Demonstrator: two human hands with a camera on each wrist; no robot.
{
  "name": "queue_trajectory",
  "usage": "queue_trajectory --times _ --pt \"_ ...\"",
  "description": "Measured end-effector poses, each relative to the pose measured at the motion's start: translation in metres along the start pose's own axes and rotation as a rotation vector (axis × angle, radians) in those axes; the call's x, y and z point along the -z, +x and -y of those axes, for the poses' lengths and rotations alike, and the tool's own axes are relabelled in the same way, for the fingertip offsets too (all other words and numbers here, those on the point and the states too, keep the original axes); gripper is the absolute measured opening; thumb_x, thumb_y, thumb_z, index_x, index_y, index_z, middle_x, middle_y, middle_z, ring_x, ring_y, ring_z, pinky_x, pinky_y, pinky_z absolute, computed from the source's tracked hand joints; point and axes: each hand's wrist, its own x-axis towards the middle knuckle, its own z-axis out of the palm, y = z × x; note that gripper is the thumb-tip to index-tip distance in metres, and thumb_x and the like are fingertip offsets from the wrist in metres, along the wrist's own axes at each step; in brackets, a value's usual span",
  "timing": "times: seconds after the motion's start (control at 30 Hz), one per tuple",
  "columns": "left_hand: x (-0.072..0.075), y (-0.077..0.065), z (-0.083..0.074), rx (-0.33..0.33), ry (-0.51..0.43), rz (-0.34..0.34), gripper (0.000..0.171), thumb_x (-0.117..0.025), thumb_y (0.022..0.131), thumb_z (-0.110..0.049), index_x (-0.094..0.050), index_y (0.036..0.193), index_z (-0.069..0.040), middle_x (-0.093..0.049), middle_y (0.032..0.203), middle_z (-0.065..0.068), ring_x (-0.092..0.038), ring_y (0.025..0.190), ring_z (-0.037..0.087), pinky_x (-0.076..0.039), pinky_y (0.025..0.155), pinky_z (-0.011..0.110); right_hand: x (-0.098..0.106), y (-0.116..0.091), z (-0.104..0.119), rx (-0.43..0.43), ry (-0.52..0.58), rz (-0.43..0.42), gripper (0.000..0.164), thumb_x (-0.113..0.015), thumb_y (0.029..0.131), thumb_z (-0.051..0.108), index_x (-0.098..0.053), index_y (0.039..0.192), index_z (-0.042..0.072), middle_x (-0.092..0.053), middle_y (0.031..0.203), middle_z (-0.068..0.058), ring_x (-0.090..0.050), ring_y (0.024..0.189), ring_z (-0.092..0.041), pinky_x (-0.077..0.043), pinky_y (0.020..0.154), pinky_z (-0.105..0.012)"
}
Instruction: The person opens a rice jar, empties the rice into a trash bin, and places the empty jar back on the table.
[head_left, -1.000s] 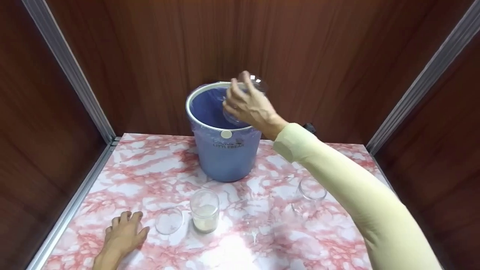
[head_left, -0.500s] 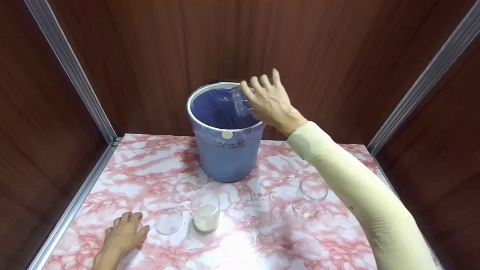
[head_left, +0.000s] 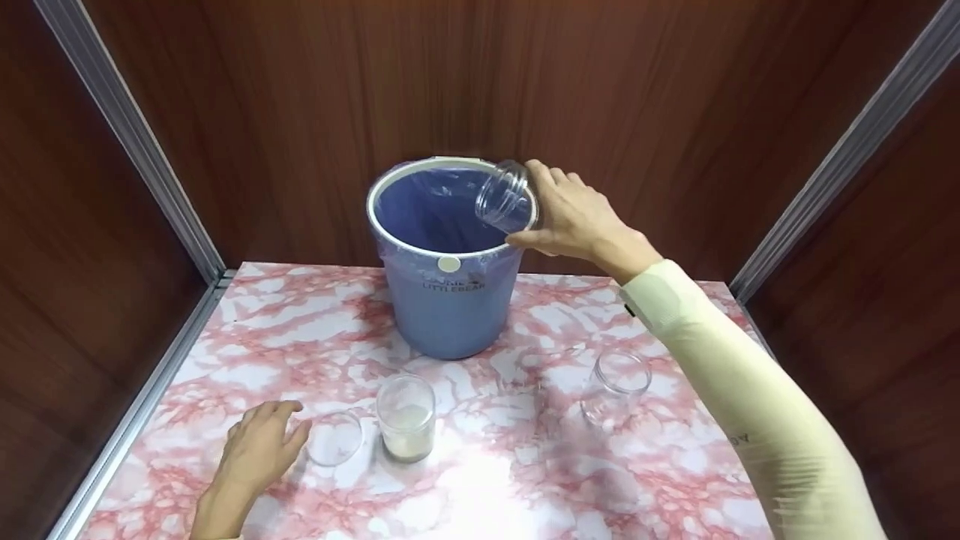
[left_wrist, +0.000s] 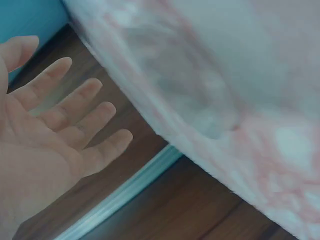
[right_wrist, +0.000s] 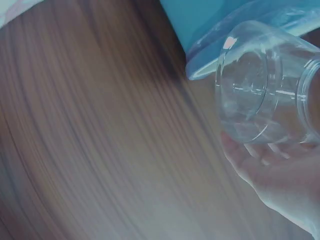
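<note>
My right hand (head_left: 574,214) grips a clear, wide-mouthed jar (head_left: 502,201) tilted over the right rim of a blue bin (head_left: 454,315). Seen from the right wrist, the jar (right_wrist: 250,85) looks see-through, with a ridged neck, and my fingers curl along its side. My left hand (head_left: 259,446) is at the lower left with relaxed fingers and holds nothing; in the left wrist view its fingers are spread (left_wrist: 55,125). Close beside it lies a clear round disc, like a lid (head_left: 335,439). Just right of that stands a clear cup (head_left: 407,424) with pale contents low inside.
Another clear jar or cup (head_left: 616,386) stands on the right of the pink-and-white marbled table (head_left: 300,330). A clear plastic liner (head_left: 442,176) hangs over the bin's rim. Brown wood-grain panels (head_left: 465,75) and grey metal edge rails (head_left: 135,124) enclose the table.
My right hand has moved right across the bin's opening to its right rim, turning the jar as it went. My left hand has shifted slightly, its fingers now pointing more to the right.
</note>
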Motion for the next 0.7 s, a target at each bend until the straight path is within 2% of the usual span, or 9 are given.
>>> queue_trajectory --times 0.13,0.27,0.47,0.57,0.7 --pt "0.001 0.005 -0.018 -0.083 -0.032 -0.089 0.031 -0.062 0.088 -0.021 -0.059 0.113 -0.003 -0.059 0.114 0.019 -0.052 0.106 0.041 -0.041 0.086 0.057 -0.001 -0.011 -0.007 -0.022 0.125 -0.036 0.099 -0.073 0.065 0.059 -0.025 0.14 0.018 -0.051 0.119 -0.012 -0.05 0.107 -0.03 -0.047 0.08 -0.053" --pt "0.005 0.004 -0.034 -0.136 -0.052 -0.17 0.027 -0.065 0.086 -0.019 -0.062 0.109 -0.006 -0.062 0.109 0.014 -0.055 0.103 0.036 -0.046 0.084 0.052 -0.007 -0.026 -0.011 0.042 0.204 -0.087 0.094 -0.074 0.066 0.057 -0.029 0.138 0.016 -0.053 0.114 -0.008 -0.052 0.1 -0.025 -0.048 0.078 -0.047" --pt "0.008 0.008 -0.058 -0.188 -0.07 -0.204 0.02 -0.065 0.086 -0.022 -0.066 0.103 -0.012 -0.063 0.105 0.004 -0.056 0.101 0.027 -0.044 0.087 0.046 -0.016 -0.058 -0.025 0.121 0.352 -0.226 0.083 -0.079 0.066 0.044 -0.04 0.132 0.014 -0.052 0.115 -0.001 -0.049 0.103 -0.015 -0.043 0.089 -0.037" --pt "0.009 0.01 -0.068 -0.219 -0.081 -0.216 0.017 -0.066 0.085 -0.022 -0.066 0.101 -0.015 -0.064 0.103 0.0 -0.057 0.098 0.023 -0.046 0.083 0.041 -0.02 -0.076 -0.036 0.086 0.385 -0.287 0.081 -0.08 0.065 0.042 -0.044 0.13 0.012 -0.053 0.117 -0.003 -0.048 0.106 -0.016 -0.041 0.091 -0.039" --pt "0.008 0.012 -0.079 -0.262 -0.095 -0.23 0.015 -0.066 0.085 -0.021 -0.067 0.099 -0.018 -0.063 0.101 -0.003 -0.057 0.096 0.019 -0.047 0.082 0.038 -0.029 -0.105 -0.054 -0.072 0.401 -0.334 0.088 -0.082 0.062 0.044 -0.042 0.134 0.012 -0.056 0.118 -0.009 -0.046 0.105 -0.024 -0.037 0.088 -0.045"
